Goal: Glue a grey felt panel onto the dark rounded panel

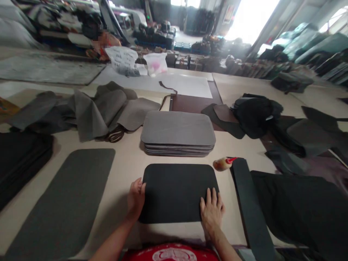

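Observation:
A black rounded-corner pad (176,190) lies flat on the beige table (127,163) right in front of me. My left hand (136,197) rests against the pad's left edge, fingers curled over it. My right hand (212,212) lies flat on the pad's near right corner with fingers stretched out. Behind the pad stands a stack of grey pads (178,134) of the same shape. A small glue bottle with a red tip (224,163) lies on its side just right of the pad's far corner.
A long dark grey sheet (65,203) lies at the left, with a black stack (21,159) beyond it. Crumpled grey material (103,108) sits behind. A black strip (248,203) and black fabric (301,210) lie at the right. A person (104,40) is far back.

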Action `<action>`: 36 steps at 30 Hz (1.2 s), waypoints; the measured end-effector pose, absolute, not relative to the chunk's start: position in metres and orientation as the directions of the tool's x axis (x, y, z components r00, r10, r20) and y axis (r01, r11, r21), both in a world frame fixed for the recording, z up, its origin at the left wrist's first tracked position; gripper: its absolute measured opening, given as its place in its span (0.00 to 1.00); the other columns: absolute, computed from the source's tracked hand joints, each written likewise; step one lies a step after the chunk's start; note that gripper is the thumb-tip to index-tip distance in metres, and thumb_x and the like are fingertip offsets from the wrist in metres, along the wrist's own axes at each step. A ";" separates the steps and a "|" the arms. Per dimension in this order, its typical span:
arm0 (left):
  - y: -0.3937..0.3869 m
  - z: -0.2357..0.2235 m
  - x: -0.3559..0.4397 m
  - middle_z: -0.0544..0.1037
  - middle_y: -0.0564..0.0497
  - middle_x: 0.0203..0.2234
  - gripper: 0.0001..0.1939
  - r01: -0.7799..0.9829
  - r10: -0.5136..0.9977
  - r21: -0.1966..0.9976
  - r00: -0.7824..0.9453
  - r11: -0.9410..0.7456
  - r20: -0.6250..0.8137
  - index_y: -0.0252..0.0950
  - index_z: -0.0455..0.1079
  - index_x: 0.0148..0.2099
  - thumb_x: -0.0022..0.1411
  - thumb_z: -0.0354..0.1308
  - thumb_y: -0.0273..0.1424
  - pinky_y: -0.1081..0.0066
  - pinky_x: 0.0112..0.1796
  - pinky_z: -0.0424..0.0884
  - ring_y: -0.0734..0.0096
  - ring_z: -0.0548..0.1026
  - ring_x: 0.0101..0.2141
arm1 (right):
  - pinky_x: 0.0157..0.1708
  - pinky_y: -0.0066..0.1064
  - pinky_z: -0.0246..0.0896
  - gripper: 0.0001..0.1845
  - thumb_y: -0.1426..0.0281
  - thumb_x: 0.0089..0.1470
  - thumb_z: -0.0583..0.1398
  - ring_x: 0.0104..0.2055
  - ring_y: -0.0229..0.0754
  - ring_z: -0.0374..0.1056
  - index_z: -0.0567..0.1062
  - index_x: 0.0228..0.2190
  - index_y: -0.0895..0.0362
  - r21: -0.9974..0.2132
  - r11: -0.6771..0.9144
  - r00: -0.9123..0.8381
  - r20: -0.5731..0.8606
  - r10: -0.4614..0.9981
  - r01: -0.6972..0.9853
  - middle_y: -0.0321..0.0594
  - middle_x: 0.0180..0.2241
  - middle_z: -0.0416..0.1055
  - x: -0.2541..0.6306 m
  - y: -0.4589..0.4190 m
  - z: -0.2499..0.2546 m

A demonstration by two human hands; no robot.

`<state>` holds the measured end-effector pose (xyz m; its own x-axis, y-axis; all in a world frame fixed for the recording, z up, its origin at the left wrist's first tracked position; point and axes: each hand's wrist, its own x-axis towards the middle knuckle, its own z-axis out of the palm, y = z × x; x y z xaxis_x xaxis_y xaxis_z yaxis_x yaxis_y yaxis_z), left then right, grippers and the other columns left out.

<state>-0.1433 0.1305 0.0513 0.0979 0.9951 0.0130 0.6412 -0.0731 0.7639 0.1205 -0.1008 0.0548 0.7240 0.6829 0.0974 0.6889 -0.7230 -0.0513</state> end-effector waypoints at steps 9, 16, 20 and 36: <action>0.125 0.036 -0.148 0.74 0.37 0.47 0.18 0.651 0.919 0.648 0.273 -0.395 0.286 0.32 0.67 0.53 0.71 0.46 0.39 0.49 0.55 0.70 0.53 0.72 0.51 | 0.63 0.57 0.45 0.32 0.61 0.66 0.42 0.68 0.59 0.49 0.68 0.62 0.61 -0.083 -0.727 0.730 0.146 0.668 0.681 0.50 0.66 0.59 0.116 -0.099 0.061; 0.120 0.021 -0.150 0.74 0.39 0.48 0.14 0.676 0.871 0.562 0.279 -0.477 0.404 0.33 0.66 0.55 0.72 0.47 0.33 0.50 0.55 0.72 0.55 0.72 0.53 | 0.63 0.58 0.48 0.33 0.59 0.65 0.42 0.67 0.61 0.51 0.68 0.61 0.62 -0.141 -0.703 0.713 0.241 0.659 0.697 0.53 0.65 0.60 0.116 -0.103 0.052; 0.117 0.017 -0.151 0.74 0.39 0.49 0.14 0.687 0.853 0.529 0.278 -0.498 0.441 0.33 0.65 0.56 0.72 0.48 0.30 0.49 0.55 0.73 0.55 0.72 0.53 | 0.63 0.58 0.48 0.33 0.58 0.65 0.43 0.67 0.62 0.51 0.67 0.62 0.62 -0.161 -0.688 0.703 0.254 0.664 0.707 0.53 0.65 0.60 0.117 -0.104 0.050; 0.090 0.055 -0.138 0.67 0.36 0.59 0.20 0.720 0.842 0.452 0.369 -0.527 0.394 0.34 0.61 0.62 0.71 0.51 0.34 0.47 0.60 0.65 0.50 0.65 0.61 | 0.64 0.54 0.50 0.37 0.49 0.59 0.49 0.64 0.61 0.57 0.69 0.56 0.65 -0.604 -0.611 0.822 0.139 0.551 0.512 0.60 0.61 0.62 0.165 -0.101 0.060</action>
